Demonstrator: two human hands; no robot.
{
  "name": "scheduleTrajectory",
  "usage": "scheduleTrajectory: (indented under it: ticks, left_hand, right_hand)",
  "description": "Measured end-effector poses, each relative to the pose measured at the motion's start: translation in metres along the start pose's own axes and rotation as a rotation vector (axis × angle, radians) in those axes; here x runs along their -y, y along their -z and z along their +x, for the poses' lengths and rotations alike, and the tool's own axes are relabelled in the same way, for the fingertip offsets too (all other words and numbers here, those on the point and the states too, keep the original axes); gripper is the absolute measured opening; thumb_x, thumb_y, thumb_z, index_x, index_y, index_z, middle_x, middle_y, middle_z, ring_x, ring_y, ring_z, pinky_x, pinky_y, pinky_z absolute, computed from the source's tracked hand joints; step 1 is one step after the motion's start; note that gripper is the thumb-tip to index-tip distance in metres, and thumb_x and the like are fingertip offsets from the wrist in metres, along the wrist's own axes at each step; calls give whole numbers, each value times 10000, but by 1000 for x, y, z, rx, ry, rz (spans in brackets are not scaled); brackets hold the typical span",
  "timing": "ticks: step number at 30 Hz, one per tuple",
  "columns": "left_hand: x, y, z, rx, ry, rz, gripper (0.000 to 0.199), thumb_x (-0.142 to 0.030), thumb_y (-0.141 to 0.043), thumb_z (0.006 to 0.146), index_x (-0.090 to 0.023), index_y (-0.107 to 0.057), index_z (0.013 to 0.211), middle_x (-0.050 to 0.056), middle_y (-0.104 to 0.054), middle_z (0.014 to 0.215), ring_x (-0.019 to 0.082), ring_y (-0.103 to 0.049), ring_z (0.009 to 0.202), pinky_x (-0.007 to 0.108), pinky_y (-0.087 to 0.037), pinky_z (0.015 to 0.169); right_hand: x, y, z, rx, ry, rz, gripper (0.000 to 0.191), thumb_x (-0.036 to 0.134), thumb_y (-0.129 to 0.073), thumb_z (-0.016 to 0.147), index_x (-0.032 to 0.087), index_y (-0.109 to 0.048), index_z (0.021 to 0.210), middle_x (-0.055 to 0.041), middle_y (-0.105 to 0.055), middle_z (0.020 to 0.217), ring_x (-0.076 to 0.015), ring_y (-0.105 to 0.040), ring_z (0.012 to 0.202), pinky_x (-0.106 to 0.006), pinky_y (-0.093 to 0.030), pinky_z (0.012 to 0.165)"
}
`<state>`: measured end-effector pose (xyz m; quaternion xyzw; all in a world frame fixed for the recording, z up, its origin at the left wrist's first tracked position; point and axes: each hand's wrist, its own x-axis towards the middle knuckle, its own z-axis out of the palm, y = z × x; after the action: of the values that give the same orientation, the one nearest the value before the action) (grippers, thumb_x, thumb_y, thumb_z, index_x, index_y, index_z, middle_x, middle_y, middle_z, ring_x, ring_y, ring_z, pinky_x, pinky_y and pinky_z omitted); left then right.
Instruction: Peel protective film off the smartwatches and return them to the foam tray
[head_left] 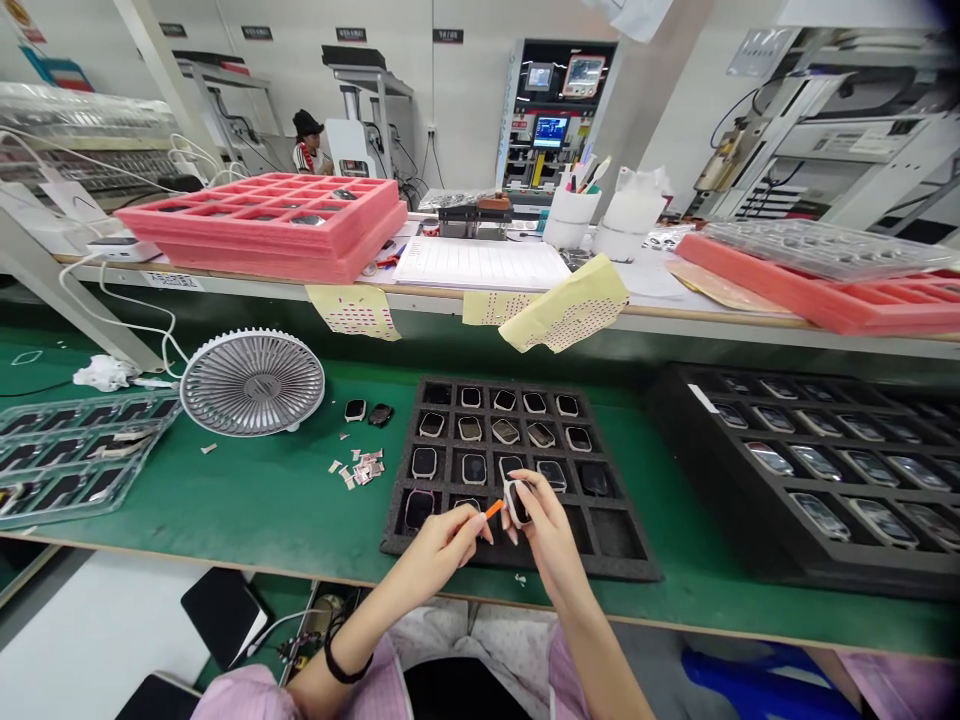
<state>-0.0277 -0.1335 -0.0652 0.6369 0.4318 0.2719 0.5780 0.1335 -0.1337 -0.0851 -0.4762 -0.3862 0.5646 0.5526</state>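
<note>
My left hand (450,537) is closed round a small orange stick-like tool (493,509), its tip pointing up and right at a watch. Between the thumb and fingers of my right hand (544,525) is that square smartwatch case (517,503), pale-rimmed with a dark face, held tilted. The tool's tip is at the left edge of the case; whether they touch I cannot tell. Both hands are over the front of a black foam tray (630,540), whose compartments hold several square watch cases (473,468). Some front compartments are hidden by my hands.
Left of the tray lie two watch parts (355,410), small pinkish scraps (366,468), a grey fan (253,384) and a clear plastic tray (90,510). A stack of black foam trays (720,500) stands right. Red foam trays (330,245) sit on the shelf; a person (310,150) is behind.
</note>
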Motion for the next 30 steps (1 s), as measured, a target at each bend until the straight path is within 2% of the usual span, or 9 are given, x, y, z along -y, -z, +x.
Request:
scheduleTrajectory:
  ticks: [3,7,14,18,21,25,30]
  left_hand:
    - [-5,-6,1,16,-15,-37,397,-456,-355,926,-154,-561,773,-72,-350,503,85,-295,468,219,-252,498]
    - [-7,-7,1,7,-27,-51,406,-462,-364,924,-150,-568,763,-72,-346,503,80,-285,458,220,-247,486]
    - [-6,-4,-1,-14,-31,-46,442,-493,-384,910,-139,-591,743,-66,-343,493,78,-288,456,219,-238,467]
    - [-8,2,-1,51,-6,-74,456,-501,-410,900,-128,-637,768,-69,-350,448,69,-277,422,212,-223,445]
    - [-9,4,-1,71,-1,-126,469,-524,-436,884,-131,-642,734,-71,-347,422,61,-254,397,207,-202,420]
    - [-7,-2,0,34,-22,-211,486,-573,-462,853,-141,-606,684,-72,-357,408,53,-237,370,206,-181,392]
    - [-3,-7,1,38,-38,-242,506,-605,-448,843,-140,-608,723,-79,-349,400,52,-226,358,207,-174,385]
  right_hand:
    - [7,-8,0,52,-91,216,226,426,-613,839,241,-524,935,52,-521,643,-93,-480,473,-208,-369,419]
    - [10,-17,-2,55,-100,318,209,401,-642,830,233,-523,864,73,-492,595,-71,-445,418,-199,-369,391]
    - [11,-19,-1,72,-79,301,214,399,-638,834,219,-523,841,89,-468,516,-68,-432,383,-198,-384,409]
    - [11,-19,-1,115,-108,250,233,401,-645,829,201,-525,815,98,-443,474,-48,-397,334,-171,-328,369]
    - [11,-21,0,194,-189,371,273,412,-661,806,197,-499,758,104,-425,488,-24,-313,296,-154,-258,310]
    - [14,-25,2,275,-273,562,277,369,-708,761,189,-498,750,116,-413,512,11,-127,309,-117,-168,275]
    - [13,-27,4,260,-321,653,306,311,-749,713,183,-472,690,116,-381,494,6,-103,340,-102,-165,280]
